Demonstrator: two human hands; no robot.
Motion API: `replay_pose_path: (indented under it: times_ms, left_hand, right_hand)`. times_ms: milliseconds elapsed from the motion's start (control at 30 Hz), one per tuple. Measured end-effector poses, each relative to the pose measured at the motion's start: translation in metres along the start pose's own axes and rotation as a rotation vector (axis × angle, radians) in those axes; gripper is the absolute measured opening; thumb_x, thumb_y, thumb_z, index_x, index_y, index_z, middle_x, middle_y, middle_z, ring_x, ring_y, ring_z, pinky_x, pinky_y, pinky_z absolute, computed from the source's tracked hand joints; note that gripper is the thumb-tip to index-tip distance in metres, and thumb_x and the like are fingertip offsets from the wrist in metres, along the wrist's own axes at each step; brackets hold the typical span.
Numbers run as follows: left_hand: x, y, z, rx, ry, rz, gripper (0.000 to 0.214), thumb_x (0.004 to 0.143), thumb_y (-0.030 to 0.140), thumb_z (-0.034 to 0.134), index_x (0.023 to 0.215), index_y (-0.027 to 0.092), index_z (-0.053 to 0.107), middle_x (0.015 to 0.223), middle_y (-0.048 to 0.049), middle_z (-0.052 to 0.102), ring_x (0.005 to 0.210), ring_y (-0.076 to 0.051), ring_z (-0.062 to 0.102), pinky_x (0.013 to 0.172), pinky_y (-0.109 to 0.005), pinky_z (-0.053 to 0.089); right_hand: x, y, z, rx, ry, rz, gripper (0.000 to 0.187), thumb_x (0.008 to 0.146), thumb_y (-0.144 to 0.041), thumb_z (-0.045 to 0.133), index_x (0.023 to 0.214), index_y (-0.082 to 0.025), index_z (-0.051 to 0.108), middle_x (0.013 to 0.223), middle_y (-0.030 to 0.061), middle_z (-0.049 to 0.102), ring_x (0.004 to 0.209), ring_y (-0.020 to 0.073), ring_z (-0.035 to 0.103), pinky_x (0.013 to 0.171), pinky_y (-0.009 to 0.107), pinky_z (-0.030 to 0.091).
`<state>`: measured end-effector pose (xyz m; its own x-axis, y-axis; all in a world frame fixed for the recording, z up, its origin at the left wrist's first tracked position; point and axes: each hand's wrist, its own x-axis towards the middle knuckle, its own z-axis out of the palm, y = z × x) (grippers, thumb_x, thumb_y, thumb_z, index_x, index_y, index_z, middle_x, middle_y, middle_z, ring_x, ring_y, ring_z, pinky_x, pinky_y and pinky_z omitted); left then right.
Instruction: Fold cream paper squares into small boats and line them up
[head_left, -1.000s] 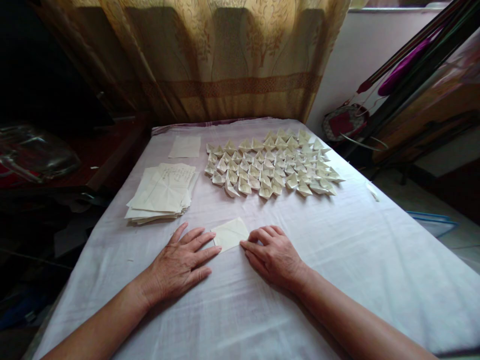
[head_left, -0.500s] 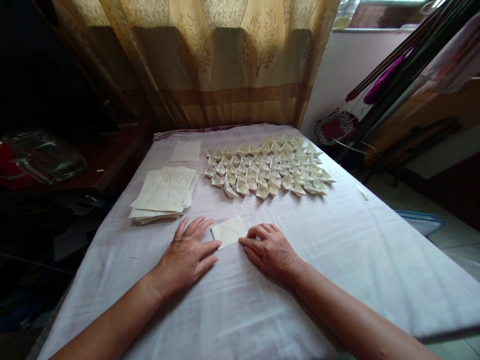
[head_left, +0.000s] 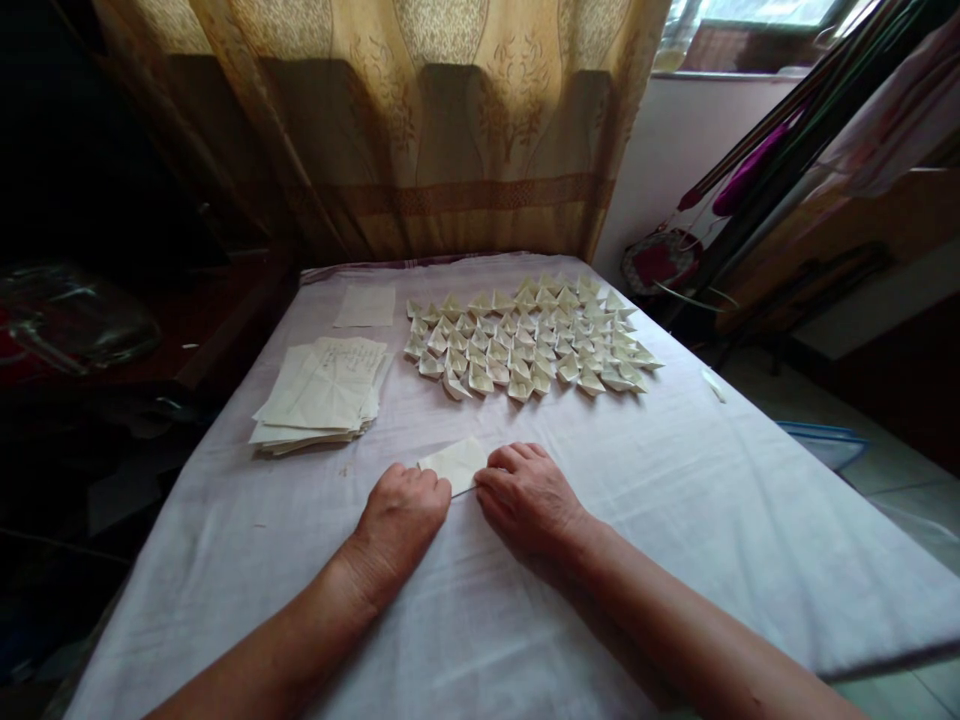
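Apparently creasing folded paper (head_left: 459, 461) on white cloth (head_left: 637, 545), pinching its right corner with right hand (head_left: 529, 497), with left hand (head_left: 405, 515) curled at its left side, fingertip grip hidden; next, probably, to press near edge flat.

Left grip (head_left: 409, 505), splayed earlier, now curled in at the small paper (head_left: 456, 461)

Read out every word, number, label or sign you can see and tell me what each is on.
Handwriting on the paper stack: too small and blurred to read.
Nearest paper: no writing I can make out.
Folded paper pieces: nothing legible.
No readable text anywhere.
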<state>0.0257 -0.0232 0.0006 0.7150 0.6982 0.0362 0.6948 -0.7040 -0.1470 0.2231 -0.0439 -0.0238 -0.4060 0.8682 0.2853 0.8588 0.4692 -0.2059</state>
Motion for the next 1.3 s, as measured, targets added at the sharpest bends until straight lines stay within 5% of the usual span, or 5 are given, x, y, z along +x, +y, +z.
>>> replay_pose_path:
  times_ms: [467, 633, 733, 967, 1300]
  left_hand:
    - [-0.010, -0.016, 0.020, -0.220, 0.417, 0.041, 0.013, 0.094, 0.017, 0.053, 0.089, 0.018, 0.065, 0.079, -0.0021, 0.074, 0.068, -0.020, 0.068, 0.064, -0.032, 0.045]
    - [-0.013, -0.022, 0.019, -0.387, 0.533, -0.003, 0.017, 0.098, 0.023, 0.049, 0.096, 0.018, 0.066, 0.082, -0.0026, 0.077, 0.068, -0.018, 0.071, 0.066, -0.028, 0.048]
    - [-0.013, -0.022, 0.019, -0.619, 0.506, -0.165, 0.017, 0.097, 0.027, 0.051, 0.095, 0.019, 0.066, 0.075, 0.0001, 0.075, 0.061, -0.015, 0.069, 0.059, -0.023, 0.048]
    - [-0.008, -0.017, 0.024, -1.203, 0.298, -0.481, 0.020, 0.091, 0.038, 0.054, 0.094, 0.020, 0.063, 0.068, 0.0018, 0.072, 0.060, -0.014, 0.069, 0.057, -0.020, 0.052]
    - [-0.006, -0.010, 0.024, -1.207, 0.300, -0.512, 0.033, 0.090, 0.036, 0.053, 0.119, 0.020, 0.056, 0.063, 0.0043, 0.068, 0.060, -0.014, 0.069, 0.061, -0.021, 0.052]
  right_hand:
    - [0.007, 0.008, 0.015, 0.203, 0.322, -0.116, 0.018, 0.097, -0.022, 0.053, 0.087, -0.020, 0.067, 0.082, 0.0032, 0.070, 0.076, 0.0168, 0.059, 0.075, 0.032, 0.042]
    - [0.007, 0.008, 0.018, 0.387, 0.481, -0.030, 0.034, 0.091, -0.021, 0.059, 0.125, -0.023, 0.057, 0.098, 0.0056, 0.072, 0.090, 0.0211, 0.065, 0.084, 0.037, 0.050]
    - [0.005, 0.011, 0.023, 0.485, 0.498, 0.115, 0.061, 0.086, -0.023, 0.064, 0.143, -0.025, 0.043, 0.109, 0.0073, 0.070, 0.098, 0.0228, 0.066, 0.088, 0.039, 0.052]
    - [0.000, 0.011, 0.027, 0.689, 0.373, 0.217, 0.075, 0.086, -0.020, 0.060, 0.153, -0.028, 0.028, 0.090, 0.0002, 0.069, 0.077, 0.0145, 0.067, 0.074, 0.027, 0.056]
    - [0.003, -0.005, 0.027, 0.726, 0.363, 0.207, 0.069, 0.086, -0.014, 0.055, 0.150, -0.025, 0.031, 0.069, -0.0064, 0.061, 0.053, 0.0092, 0.055, 0.055, 0.019, 0.048]
